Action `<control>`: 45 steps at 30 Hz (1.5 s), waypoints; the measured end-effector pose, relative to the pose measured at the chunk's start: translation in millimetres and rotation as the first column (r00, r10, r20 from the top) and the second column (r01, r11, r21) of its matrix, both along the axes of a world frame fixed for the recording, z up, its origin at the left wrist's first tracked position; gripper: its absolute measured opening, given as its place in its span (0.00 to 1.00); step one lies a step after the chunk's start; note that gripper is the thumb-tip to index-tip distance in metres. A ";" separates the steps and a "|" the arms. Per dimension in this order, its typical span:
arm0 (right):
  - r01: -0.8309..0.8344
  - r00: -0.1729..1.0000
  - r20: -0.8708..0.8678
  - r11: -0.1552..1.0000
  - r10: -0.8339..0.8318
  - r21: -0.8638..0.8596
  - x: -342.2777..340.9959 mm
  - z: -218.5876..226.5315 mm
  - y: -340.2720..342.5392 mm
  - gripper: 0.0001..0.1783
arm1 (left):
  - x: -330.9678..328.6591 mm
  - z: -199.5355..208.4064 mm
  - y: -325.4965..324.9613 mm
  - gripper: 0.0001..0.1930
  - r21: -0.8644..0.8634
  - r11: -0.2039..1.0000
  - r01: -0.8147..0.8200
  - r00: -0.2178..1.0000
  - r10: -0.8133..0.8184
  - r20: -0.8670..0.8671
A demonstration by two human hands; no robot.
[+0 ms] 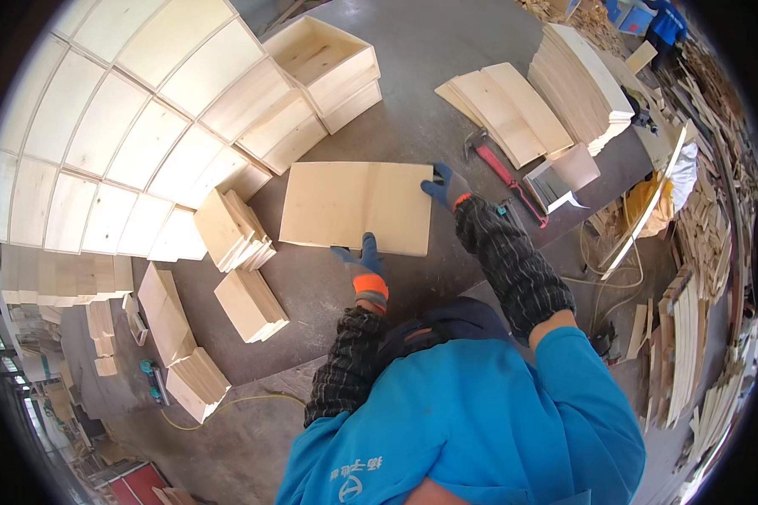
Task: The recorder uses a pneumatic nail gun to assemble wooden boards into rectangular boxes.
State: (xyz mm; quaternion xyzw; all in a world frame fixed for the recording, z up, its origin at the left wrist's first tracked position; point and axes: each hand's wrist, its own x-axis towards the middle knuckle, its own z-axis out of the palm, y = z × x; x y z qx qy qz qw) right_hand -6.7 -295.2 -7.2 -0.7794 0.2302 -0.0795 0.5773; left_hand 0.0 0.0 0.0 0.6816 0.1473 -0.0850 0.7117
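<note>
Item, centre of frame: one pale rectangular wooden piece (pixel 354 206), broad face upward, above a dark worktable (pixel 429 105); box or panel, cannot tell.

Right hand (pixel 448 187), blue glove with orange cuff: closed on the piece at its right end, near the upper corner. Left hand (pixel 364 263), similarly gloved: at the lower edge, digits apart, one lying over the edge onto the face; whether it clamps, cannot tell.

Upper left: wall of stacked wooden boxes (pixel 147 139), with an open-topped box (pixel 318 52) at its right end.

Left of centre: a stack of small panels (pixel 227 229); below it, a second stack (pixel 250 305).

Lower left: a teal-and-dark tool (pixel 154 380); yellow hose (pixel 253 397).

Upper right: hammer (pixel 499 168), red handle, lying aslant; overlapping boards (pixel 507 114); a tall board stack (pixel 577 88); one co-worker (pixel 669 25) in blue, near the rim.

Right: yellow bag (pixel 650 204); heaped scrap wood (pixel 703 244).
</note>
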 end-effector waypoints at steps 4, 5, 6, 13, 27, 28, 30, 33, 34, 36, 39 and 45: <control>0.053 0.967 -0.229 0.967 -0.111 -0.248 -81.4 30.2 42.2 0.40 | -2.9 -9.0 20.3 0.56 0.055 0.991 0.121 0.979 -0.129 0.158; 0.058 0.967 -0.227 0.966 -0.117 -0.251 -99.5 40.9 56.7 0.40 | 3.2 2.7 23.0 0.56 0.047 0.976 0.211 0.955 -0.216 0.204; 0.112 0.958 -0.235 0.969 -0.163 -0.218 -117.4 47.8 74.4 0.40 | 13.2 8.3 24.5 0.56 0.046 0.976 0.214 0.955 -0.219 0.199; 0.246 0.962 -0.072 0.949 -0.264 -0.199 -121.7 21.1 92.4 0.36 | 75.8 25.9 14.3 0.55 0.037 0.934 0.354 0.923 -0.356 0.146; -0.191 0.739 -0.570 0.699 -0.360 -0.689 -209.0 -7.5 22.0 0.59 | 1.3 21.4 60.3 0.37 0.555 0.718 0.421 0.714 -0.639 0.285; -0.209 0.721 -0.610 0.737 -0.328 -0.643 -202.0 -2.5 16.9 0.57 | -2.5 22.4 57.5 0.37 0.550 0.726 0.413 0.725 -0.628 0.284; -0.241 0.703 -0.651 0.767 -0.285 -0.595 -199.3 2.9 12.7 0.54 | -9.1 28.3 53.5 0.37 0.532 0.722 0.441 0.714 -0.642 0.279; -0.150 0.868 -0.475 0.837 -0.144 -0.527 -219.3 3.7 -14.2 0.48 | -5.0 25.1 58.4 0.36 0.594 0.686 0.420 0.644 -0.687 0.338; -0.054 0.890 -0.444 0.945 -0.101 -0.324 -226.8 9.0 -23.1 0.42 | -3.1 22.2 60.4 0.36 0.591 0.692 0.415 0.655 -0.678 0.334; 0.019 0.909 -0.413 0.995 -0.056 -0.093 -236.1 23.1 -22.3 0.37 | 0.0 15.5 64.8 0.33 0.559 0.698 0.446 0.664 -0.677 0.316; 0.188 0.937 -0.344 0.920 -0.062 0.345 -227.8 105.8 3.8 0.20 | 6.7 15.6 68.2 0.33 0.540 0.697 0.471 0.607 -0.701 0.374; -0.064 0.951 -0.246 0.902 0.185 0.427 -195.7 201.9 84.4 0.13 | 6.5 6.2 68.1 0.31 0.543 0.729 0.417 0.603 -0.669 0.434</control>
